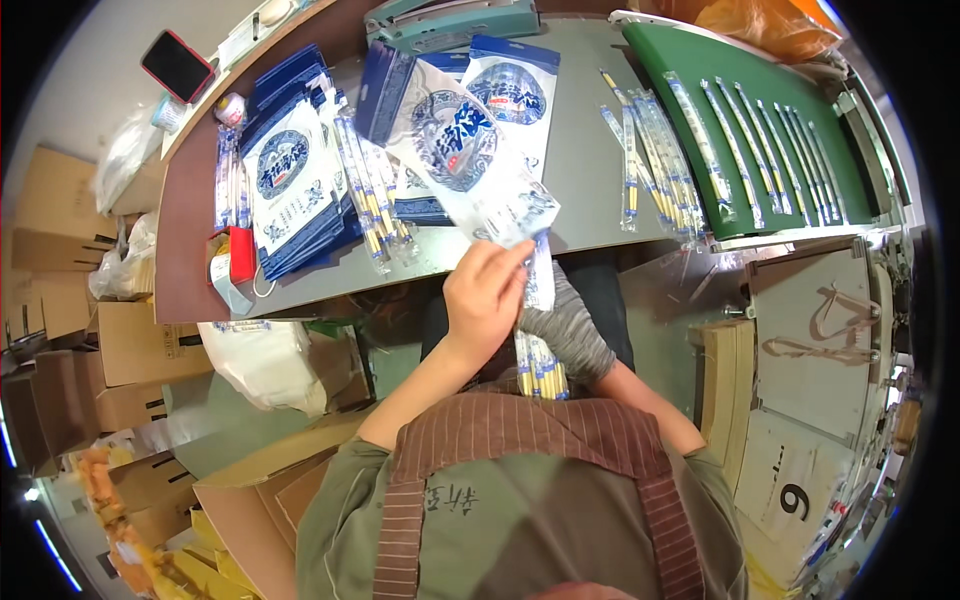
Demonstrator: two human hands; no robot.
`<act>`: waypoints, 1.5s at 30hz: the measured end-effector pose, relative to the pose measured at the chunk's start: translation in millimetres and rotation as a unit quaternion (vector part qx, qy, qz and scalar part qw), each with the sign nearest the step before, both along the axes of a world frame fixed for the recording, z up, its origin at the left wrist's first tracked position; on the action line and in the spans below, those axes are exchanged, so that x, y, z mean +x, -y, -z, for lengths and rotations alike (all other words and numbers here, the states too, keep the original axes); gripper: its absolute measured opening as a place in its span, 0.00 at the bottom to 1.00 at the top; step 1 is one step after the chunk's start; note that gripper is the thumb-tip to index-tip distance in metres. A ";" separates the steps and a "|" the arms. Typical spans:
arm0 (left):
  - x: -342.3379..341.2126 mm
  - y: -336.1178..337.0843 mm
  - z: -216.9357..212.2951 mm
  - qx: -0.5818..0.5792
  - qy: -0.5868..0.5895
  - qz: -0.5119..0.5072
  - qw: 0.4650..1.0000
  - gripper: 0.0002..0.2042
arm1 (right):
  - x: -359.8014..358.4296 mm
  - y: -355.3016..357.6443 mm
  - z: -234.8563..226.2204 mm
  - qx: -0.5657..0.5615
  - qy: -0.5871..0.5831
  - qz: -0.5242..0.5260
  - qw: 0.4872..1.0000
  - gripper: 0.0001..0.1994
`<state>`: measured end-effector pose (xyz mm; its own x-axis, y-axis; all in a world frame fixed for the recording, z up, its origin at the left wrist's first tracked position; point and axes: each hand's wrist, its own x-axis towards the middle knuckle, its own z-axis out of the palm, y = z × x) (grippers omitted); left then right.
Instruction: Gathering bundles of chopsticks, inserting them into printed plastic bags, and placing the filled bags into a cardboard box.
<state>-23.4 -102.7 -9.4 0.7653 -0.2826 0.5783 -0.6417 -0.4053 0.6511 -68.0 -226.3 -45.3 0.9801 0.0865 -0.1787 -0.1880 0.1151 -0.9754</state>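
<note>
My bare left hand pinches the near end of a blue-and-white printed plastic bag, which slants away over the table and looks flat. My right hand, in a grey knitted glove, is closed around a bundle of wrapped chopsticks held upright in front of my apron. The top of the bundle meets the bag's near end; whether it is inside the bag I cannot tell. More printed bags lie beneath and beyond the one I hold. A thick stack of them is to the left.
Wrapped chopsticks lie beside the stack, with another pile on the right. Single packs line a green conveyor belt. A teal sealing tool stands at the back. A red box sits at the table's left edge; cardboard boxes stand below.
</note>
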 end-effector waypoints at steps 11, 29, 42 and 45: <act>-35.6 -8.7 -16.4 0.079 -0.014 0.217 0.973 0.09 | -66.0 34.1 15.6 0.155 -0.041 -0.053 0.986 0.23; 74.0 3.6 -221.4 0.150 0.262 0.104 0.948 0.07 | 84.7 93.7 -262.9 -0.513 0.334 0.037 0.790 0.12; 126.3 -6.0 -198.1 0.085 0.102 0.118 0.984 0.22 | 165.2 84.8 -249.6 -0.575 0.195 0.009 0.795 0.16; 140.2 -9.2 -179.8 0.187 0.277 0.047 0.941 0.17 | 172.6 86.9 -259.2 -0.507 0.149 0.057 0.847 0.13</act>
